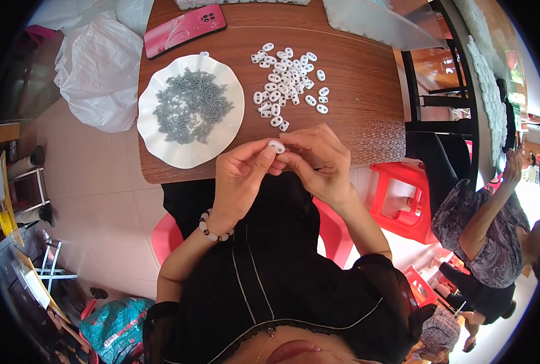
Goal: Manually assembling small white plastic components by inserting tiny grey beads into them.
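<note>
My left hand [241,177] pinches a small white oval plastic piece with two holes [276,146] between thumb and fingertips, over the table's near edge. My right hand [323,162] meets it from the right, its fingertips pressed together beside the piece. Whatever those fingertips hold, if anything, is too small to make out. A loose pile of similar white two-hole pieces [289,80] lies on the table beyond my hands. To the left stands a white wavy-rimmed plate [236,115] with many small grey rod-like parts [191,104] heaped in it.
A pink phone [185,30] lies on the brown wooden table [361,91] at the far left. Behind the pile is a translucent bin [373,23]. A white plastic bag [100,73] sits left of the table. Red stools [397,197] and other people [488,233] are on the right.
</note>
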Action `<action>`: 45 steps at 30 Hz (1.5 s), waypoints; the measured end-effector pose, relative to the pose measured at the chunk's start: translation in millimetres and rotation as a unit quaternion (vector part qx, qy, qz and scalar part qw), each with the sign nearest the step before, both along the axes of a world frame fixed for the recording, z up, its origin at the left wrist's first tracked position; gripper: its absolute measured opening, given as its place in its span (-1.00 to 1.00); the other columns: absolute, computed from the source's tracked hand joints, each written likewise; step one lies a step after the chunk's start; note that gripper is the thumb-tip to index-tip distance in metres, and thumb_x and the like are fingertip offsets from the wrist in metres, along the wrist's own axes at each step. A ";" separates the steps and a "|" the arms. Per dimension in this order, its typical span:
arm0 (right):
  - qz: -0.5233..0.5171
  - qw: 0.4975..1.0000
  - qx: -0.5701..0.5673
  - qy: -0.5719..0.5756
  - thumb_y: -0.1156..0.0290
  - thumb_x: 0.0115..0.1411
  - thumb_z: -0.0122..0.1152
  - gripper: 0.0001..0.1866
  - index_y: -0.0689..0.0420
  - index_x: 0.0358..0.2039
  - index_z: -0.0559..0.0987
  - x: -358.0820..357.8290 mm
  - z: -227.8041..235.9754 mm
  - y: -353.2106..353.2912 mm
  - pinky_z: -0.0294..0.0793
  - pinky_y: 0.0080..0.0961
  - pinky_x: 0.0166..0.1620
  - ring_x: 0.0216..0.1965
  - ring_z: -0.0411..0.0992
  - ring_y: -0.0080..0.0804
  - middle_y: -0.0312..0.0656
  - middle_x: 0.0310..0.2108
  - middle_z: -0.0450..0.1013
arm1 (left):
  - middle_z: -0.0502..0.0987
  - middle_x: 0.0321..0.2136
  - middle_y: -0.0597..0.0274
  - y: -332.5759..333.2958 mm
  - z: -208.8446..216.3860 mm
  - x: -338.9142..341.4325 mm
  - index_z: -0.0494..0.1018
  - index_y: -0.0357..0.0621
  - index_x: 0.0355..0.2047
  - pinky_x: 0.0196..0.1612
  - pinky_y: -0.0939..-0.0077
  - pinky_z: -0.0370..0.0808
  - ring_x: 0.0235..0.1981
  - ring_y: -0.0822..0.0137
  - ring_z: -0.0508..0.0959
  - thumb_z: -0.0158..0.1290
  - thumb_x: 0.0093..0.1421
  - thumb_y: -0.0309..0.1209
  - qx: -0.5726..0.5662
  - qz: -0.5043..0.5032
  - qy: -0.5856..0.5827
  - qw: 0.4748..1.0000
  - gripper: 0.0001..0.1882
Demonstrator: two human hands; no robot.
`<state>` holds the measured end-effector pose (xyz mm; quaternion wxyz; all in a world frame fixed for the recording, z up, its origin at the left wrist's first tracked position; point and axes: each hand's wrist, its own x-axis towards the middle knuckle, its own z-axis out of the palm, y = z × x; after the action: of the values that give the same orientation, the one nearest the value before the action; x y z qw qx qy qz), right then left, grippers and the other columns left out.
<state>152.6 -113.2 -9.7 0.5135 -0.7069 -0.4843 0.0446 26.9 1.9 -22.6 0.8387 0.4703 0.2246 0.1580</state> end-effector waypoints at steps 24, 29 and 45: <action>-0.005 0.943 -0.063 0.328 0.52 0.13 0.31 -0.84 0.24 -0.26 0.59 -32.6 -9.0 -15.0 0.45 -0.69 -0.29 -0.35 0.47 -0.63 -0.29 -0.37 0.52 | 0.58 -0.34 0.14 -6.4 -2.2 -19.6 0.54 -0.37 -0.14 -0.28 0.62 0.53 -0.36 0.45 0.57 0.05 0.24 -0.57 0.135 0.015 -0.017 0.991 -0.80; 0.012 0.977 -0.063 0.201 0.55 0.14 0.28 -0.86 0.27 -0.26 0.61 -25.9 -1.8 -13.2 0.45 -0.67 -0.30 -0.35 0.48 -0.57 -0.21 -0.36 0.53 | 0.59 -0.34 0.15 1.9 -7.7 -20.8 0.54 -0.38 -0.16 -0.28 0.65 0.53 -0.35 0.47 0.57 0.11 0.21 -0.53 0.072 -0.015 0.018 0.997 -0.79; -0.077 0.976 -0.199 -0.048 0.56 0.08 0.28 -0.83 0.18 -0.26 0.64 104.1 -21.8 -11.9 0.47 -0.51 -0.30 -0.37 0.47 -0.38 -0.13 -0.40 0.52 | 0.58 -0.30 0.16 9.3 0.8 -31.7 0.47 -0.27 -0.13 -0.36 0.64 0.51 -0.40 0.47 0.57 0.08 0.26 -0.41 -0.045 -0.049 0.085 0.994 -0.77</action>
<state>256.7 -125.1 -31.5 0.3406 -0.8316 -0.4338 0.0661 -4.8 11.2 -21.8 0.8437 0.4540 0.2785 0.0664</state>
